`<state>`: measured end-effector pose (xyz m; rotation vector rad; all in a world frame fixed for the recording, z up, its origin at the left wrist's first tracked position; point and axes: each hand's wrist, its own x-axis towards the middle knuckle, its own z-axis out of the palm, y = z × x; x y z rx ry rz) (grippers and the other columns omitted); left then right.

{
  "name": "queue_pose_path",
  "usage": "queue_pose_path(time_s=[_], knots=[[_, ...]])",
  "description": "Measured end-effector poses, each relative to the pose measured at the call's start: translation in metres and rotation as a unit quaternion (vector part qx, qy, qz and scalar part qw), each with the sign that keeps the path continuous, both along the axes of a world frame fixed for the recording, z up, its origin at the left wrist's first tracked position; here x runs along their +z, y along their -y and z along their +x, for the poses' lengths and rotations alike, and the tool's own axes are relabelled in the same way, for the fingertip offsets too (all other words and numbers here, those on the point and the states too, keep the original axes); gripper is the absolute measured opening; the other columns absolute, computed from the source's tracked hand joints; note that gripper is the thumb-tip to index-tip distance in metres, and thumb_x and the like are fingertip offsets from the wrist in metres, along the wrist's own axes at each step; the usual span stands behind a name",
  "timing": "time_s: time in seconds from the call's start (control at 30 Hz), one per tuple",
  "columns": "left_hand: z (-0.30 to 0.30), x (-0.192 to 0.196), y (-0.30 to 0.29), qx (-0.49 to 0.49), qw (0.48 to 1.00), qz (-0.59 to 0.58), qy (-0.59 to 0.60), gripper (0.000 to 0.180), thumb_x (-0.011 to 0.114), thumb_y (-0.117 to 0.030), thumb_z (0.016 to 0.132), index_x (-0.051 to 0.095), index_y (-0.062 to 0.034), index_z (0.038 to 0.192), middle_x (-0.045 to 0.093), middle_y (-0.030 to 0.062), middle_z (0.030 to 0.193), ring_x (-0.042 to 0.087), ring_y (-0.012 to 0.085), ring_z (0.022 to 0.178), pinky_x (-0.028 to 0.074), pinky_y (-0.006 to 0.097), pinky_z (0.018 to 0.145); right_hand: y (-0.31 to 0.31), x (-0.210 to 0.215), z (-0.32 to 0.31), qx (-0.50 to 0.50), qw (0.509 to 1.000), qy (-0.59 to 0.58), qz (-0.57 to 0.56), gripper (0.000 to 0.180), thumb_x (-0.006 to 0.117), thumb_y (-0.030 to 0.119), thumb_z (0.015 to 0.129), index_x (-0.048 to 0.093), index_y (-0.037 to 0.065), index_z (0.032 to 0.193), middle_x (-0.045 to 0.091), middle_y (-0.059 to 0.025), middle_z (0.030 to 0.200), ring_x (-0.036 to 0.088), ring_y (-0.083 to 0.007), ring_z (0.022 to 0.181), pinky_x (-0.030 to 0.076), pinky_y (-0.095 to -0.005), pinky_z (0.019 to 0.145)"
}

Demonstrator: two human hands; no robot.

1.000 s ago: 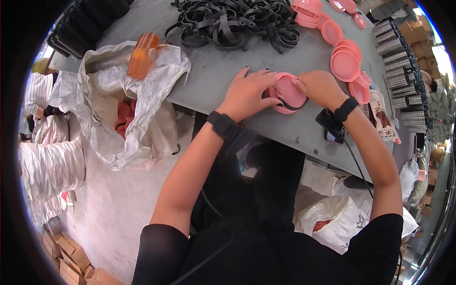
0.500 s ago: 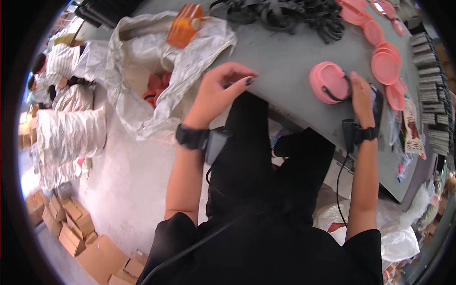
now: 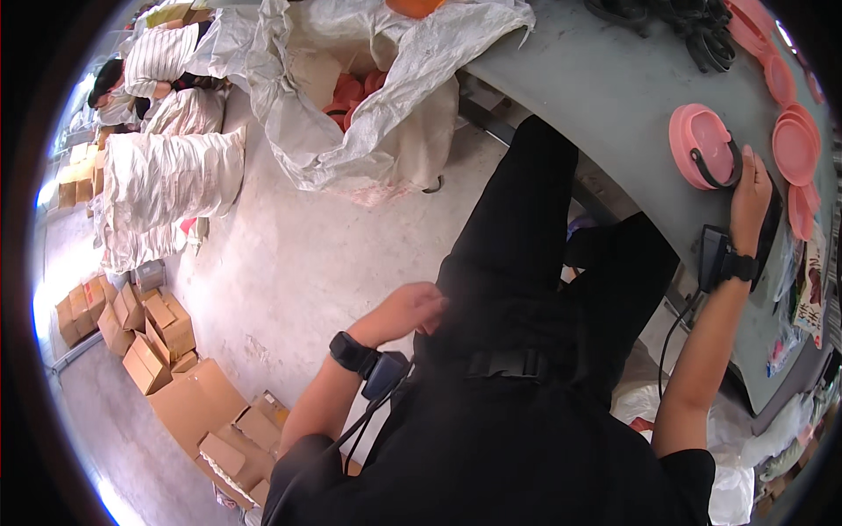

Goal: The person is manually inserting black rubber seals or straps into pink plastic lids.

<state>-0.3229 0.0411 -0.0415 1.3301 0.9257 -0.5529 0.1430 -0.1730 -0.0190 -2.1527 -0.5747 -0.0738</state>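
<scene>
A round pink lid (image 3: 706, 145) with a black strap loop lies on the grey table (image 3: 605, 96) at the right. My right hand (image 3: 752, 197) rests on the table beside it, fingers stretched out, fingertips at the strap's end; whether they touch it I cannot tell. A dark flat thing shows partly behind that hand. My left hand (image 3: 405, 313) is off the table, beside my left hip, with its fingers curled. Its palm side is hidden, so I cannot make out whether it holds anything.
Several pink round pieces (image 3: 795, 151) line the table's right side, and black straps (image 3: 706, 44) lie at its far edge. A white sack (image 3: 412, 114) with red-pink pieces stands open left of the table. Cardboard boxes (image 3: 197, 399) sit at lower left; another person is at far left.
My left hand has moved from above the table's edge down and back to my hip. The view has swung left. My right hand stays beside the pink lid.
</scene>
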Motion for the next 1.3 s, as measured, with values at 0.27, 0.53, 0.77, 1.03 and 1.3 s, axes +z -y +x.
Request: queue_pose_path(time_s=[0.27, 0.53, 0.77, 1.03, 1.3], knots=[[0.001, 0.017, 0.021, -0.11, 0.956, 0.262, 0.078, 0.013, 0.061, -0.014, 0.092, 0.054, -0.0037, 0.095, 0.061, 0.0084, 0.081, 0.062, 0.02, 0.075, 0.048, 0.033, 0.065, 0.005, 0.001, 0.005, 0.0, 1.0, 0.008, -0.005, 0.033, 0.052, 0.027, 0.099, 0.051, -0.003, 0.085, 0.036, 0.0008, 0.068, 0.032, -0.009, 0.064, 0.029, -0.0251, 0.059], [0.015, 0.058, -0.01, -0.265, 0.955, -0.024, 0.129, 0.012, 0.061, -0.013, 0.091, 0.058, -0.0017, 0.09, 0.056, 0.009, 0.079, 0.055, 0.0198, 0.073, 0.047, 0.033, 0.072, 0.009, 0.0, 0.007, -0.015, 1.0, -0.005, -0.018, 0.035, 0.054, 0.03, 0.098, 0.053, -0.003, 0.085, 0.036, 0.0014, 0.068, 0.033, -0.0086, 0.063, 0.029, -0.0248, 0.058], [0.02, 0.065, 0.007, -0.194, 0.981, -0.003, 0.011, 0.028, 0.052, -0.004, 0.088, 0.066, -0.0092, 0.111, 0.06, 0.0076, 0.068, 0.063, 0.0178, 0.065, 0.051, 0.033, 0.064, 0.007, -0.006, 0.006, -0.009, 1.0, 0.006, -0.002, 0.035, 0.054, 0.03, 0.098, 0.056, -0.003, 0.087, 0.036, 0.0022, 0.067, 0.033, -0.0076, 0.062, 0.029, -0.0241, 0.058], [0.007, 0.032, 0.034, -0.298, 0.814, 0.445, 0.226, 0.022, 0.066, -0.006, 0.073, 0.069, -0.0155, 0.093, 0.061, 0.0048, 0.086, 0.063, 0.0234, 0.072, 0.05, 0.032, 0.06, 0.006, -0.004, 0.005, -0.01, 1.0, 0.012, -0.007, 0.034, 0.053, 0.031, 0.098, 0.057, -0.002, 0.089, 0.036, 0.0026, 0.068, 0.033, -0.0072, 0.063, 0.029, -0.023, 0.059], [0.006, 0.01, 0.01, -0.3, 0.717, 0.545, 0.314, 0.012, 0.067, -0.011, 0.069, 0.062, -0.014, 0.08, 0.06, 0.002, 0.096, 0.063, 0.0197, 0.075, 0.05, 0.031, 0.057, 0.007, -0.007, 0.003, -0.014, 1.0, 0.011, -0.017, 0.034, 0.053, 0.029, 0.099, 0.058, -0.004, 0.094, 0.039, 0.0029, 0.071, 0.035, -0.0073, 0.065, 0.031, -0.0223, 0.062]])
